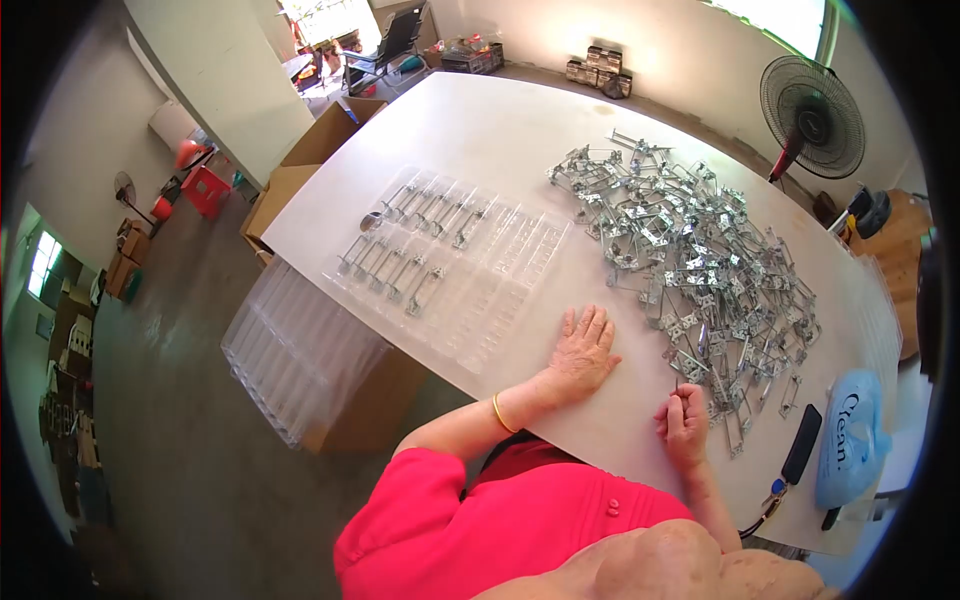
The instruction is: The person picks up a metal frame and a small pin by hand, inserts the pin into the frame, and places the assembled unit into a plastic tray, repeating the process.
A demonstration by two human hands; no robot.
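My left hand (586,352) lies flat on the white table (470,120), fingers spread, with nothing in it; a yellow bangle circles that wrist. To its right, my right hand (685,425) is closed at the near edge of a heap of metal parts (715,270). A small dark tip shows above its fingers, too small to name. Left of my left hand lies a clear plastic tray (500,290) with moulded slots. Two groups of metal parts (400,275) sit in its left portion, and the slots on its right side hold none.
A black phone (801,445) and a blue plastic bag (852,440) lie at the table's right. Stacked clear trays (290,350) stand on a cardboard box below the left edge. An open carton (290,185) and a fan (812,115) stand beyond the table.
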